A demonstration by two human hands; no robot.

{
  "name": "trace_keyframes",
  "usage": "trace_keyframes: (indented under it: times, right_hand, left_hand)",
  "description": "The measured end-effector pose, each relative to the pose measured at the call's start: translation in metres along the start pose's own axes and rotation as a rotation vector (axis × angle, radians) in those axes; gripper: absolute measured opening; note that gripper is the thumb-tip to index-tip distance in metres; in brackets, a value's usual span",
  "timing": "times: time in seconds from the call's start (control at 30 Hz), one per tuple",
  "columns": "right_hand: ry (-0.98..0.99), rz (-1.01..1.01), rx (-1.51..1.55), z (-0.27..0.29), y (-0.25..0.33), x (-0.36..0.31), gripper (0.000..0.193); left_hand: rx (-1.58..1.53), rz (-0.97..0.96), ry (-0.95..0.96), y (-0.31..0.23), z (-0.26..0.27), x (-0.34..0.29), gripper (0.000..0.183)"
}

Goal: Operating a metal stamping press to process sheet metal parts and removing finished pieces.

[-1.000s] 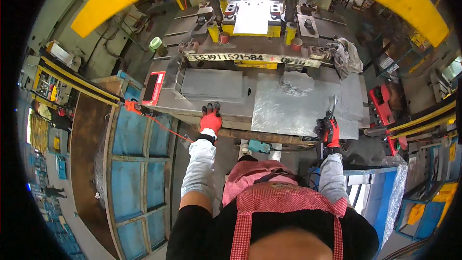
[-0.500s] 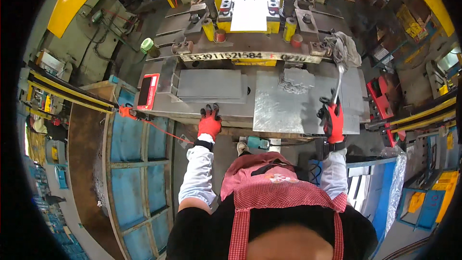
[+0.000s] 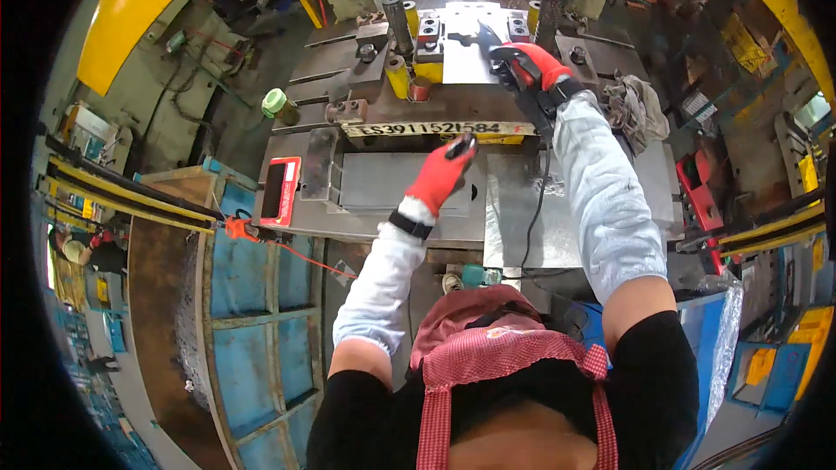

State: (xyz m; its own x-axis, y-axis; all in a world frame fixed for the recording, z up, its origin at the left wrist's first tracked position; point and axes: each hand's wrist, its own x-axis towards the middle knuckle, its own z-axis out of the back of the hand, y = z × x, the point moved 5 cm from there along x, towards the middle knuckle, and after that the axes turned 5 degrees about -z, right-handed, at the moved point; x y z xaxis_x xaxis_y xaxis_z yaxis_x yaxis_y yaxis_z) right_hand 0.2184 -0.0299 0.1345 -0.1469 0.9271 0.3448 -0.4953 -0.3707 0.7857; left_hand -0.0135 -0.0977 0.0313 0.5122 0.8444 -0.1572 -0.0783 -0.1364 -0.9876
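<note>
My right hand (image 3: 529, 68), in a red and black glove, reaches over the die on the press bed. It is closed round a silver hand tool (image 3: 489, 36), mostly hidden by the glove. The tool's end is over a bright flat metal sheet (image 3: 470, 65) lying on the die. My left hand (image 3: 442, 176), in a matching glove, hovers above the right part of a stack of grey metal sheets (image 3: 374, 181). Its fingers stretch forward and nothing shows in them. A larger shiny sheet (image 3: 509, 231) lies to its right, partly covered by my right arm.
Guide posts (image 3: 550, 13) and yellow blocks (image 3: 397, 77) flank the die. A grey rag (image 3: 634, 111) lies at the right of the bed. On the left are a red-framed phone (image 3: 279, 191), a green-lidded jar (image 3: 275, 104) and a blue-panelled frame (image 3: 239, 274). A red rack (image 3: 699, 200) stands right.
My right hand has gone forward and left from the shiny sheet to the die, carrying the silver tool. The left hand has lifted off the grey stack's front edge and moved forward and right.
</note>
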Motion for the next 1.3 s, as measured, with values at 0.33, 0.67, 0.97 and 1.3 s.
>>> trace_keyframes:
  times: [0.33,0.67,0.97,1.3]
  right_hand:
    - [-0.406,-0.584,0.763,-0.019,0.044,-0.261,0.05]
    - [-0.511,-0.974,0.705,-0.051,-0.023,-0.355,0.039]
    - [-0.266,-0.542,0.203,-0.02,0.073,-0.303,0.056]
    - [0.299,-0.495,0.442,-0.089,0.093,-0.266,0.071]
  left_hand:
    - [-0.965,0.057,0.259,-0.021,-0.03,0.117,0.037]
    - [-0.343,-0.395,-0.085,-0.01,0.028,0.118,0.033]
    - [0.515,-0.514,-0.108,-0.133,0.097,-0.069,0.02]
    - [1.101,-1.007,0.629,-0.106,0.046,-0.041,0.023]
